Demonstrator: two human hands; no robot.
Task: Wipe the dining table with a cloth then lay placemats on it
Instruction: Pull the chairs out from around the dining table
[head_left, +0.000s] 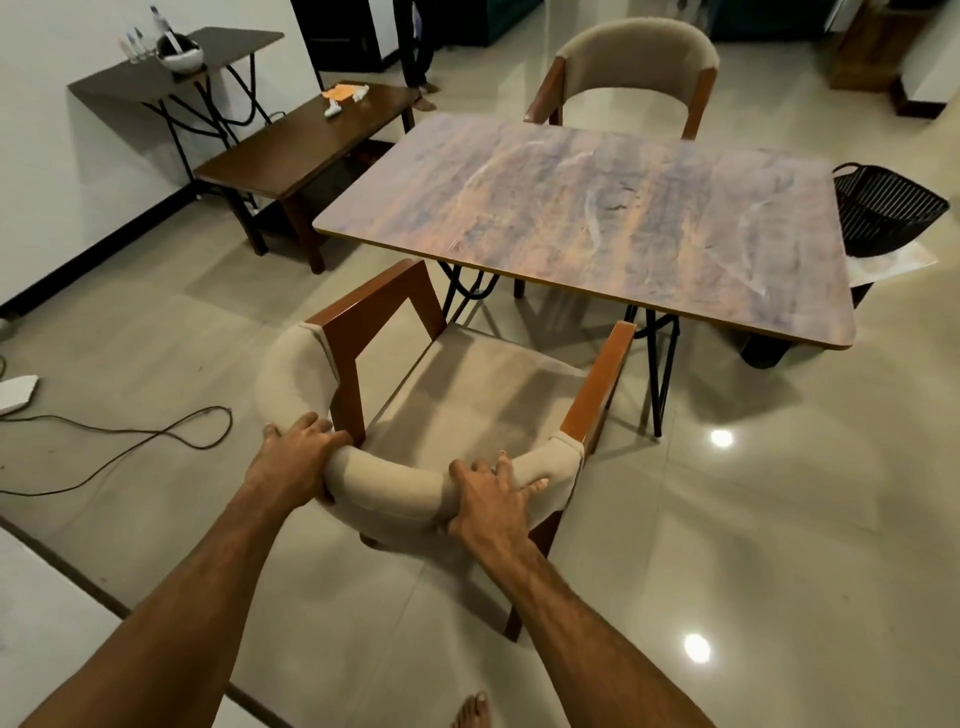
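We held the chair (467, 384) by its padded back. Left grip (301, 447) was wrapped over the back's left curve, beside the wood arm post, fingers curled round the padding. Right grip (488, 493) was clamped on the right part of the back, fingers spread and curled over the top. Both arms were stretched forward.

The chair stood on the floor (727, 519) at the desk's near left corner. Its seat faced the desk (597, 218) and its arm fronts were close to the near edge. The desk top was bare marbled purple-orange, with faint curved streaks across it.

A second chair (636, 52) sat at the far edge, tucked close. A black basket (883, 208) sat just past the right edge, above a pale marbled sheet (888, 262); we couldn't tell what that was.

A brown side desk (311, 140) stood well left of the far left corner, with an orange thing (337, 92) near its far end. A black cable (156, 436) lay on the floor at left. Our bare foot (472, 712) showed at the bottom.
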